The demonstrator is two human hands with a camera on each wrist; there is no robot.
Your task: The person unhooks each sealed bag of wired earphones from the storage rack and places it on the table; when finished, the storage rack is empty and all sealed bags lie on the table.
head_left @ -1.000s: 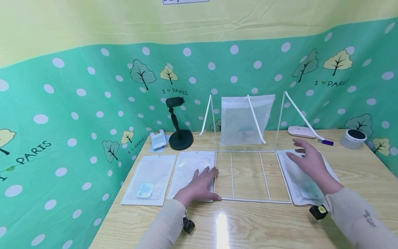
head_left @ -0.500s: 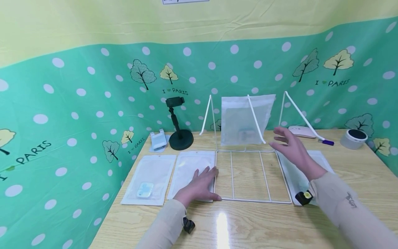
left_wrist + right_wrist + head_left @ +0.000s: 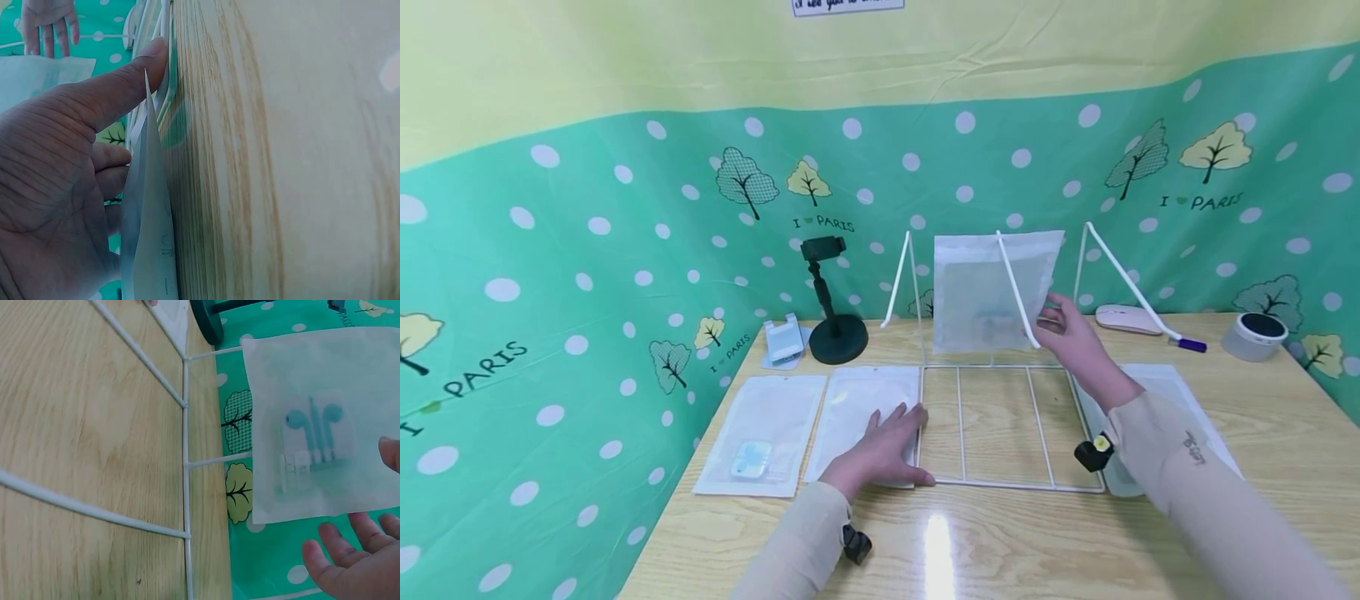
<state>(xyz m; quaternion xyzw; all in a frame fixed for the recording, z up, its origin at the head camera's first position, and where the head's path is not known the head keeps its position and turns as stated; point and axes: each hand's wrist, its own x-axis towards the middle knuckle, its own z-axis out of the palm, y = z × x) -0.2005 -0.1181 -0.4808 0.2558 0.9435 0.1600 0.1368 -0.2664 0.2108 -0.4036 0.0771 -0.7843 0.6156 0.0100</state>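
A white wire display rack [image 3: 1015, 484] stands on the table, its hooks pointing forward. From the middle hook hangs a frosted zip bag [image 3: 973, 287]; in the right wrist view earphones [image 3: 322, 428] show through it. My right hand [image 3: 1078, 346] is at the bag's lower right edge, thumb toward the front and the other fingers loosely bent near that edge. It does not visibly pinch the bag. My left hand [image 3: 883, 446] rests with spread fingers at the rack's left base wire, over a second white bag [image 3: 857, 396]. In the left wrist view its thumb touches the wire.
Another bag [image 3: 775, 417] holding a light-blue case lies at far left. A further bag [image 3: 1168, 396] is partly under my right forearm. Behind stand a black stand [image 3: 837, 337], a white clip-like holder [image 3: 783, 337], a mouse [image 3: 1126, 318], a purple-capped marker [image 3: 1191, 343] and a round tub [image 3: 1253, 337].
My right hand has moved left from above the right-hand bag to the hanging bag's right edge. My left hand has stayed in place.
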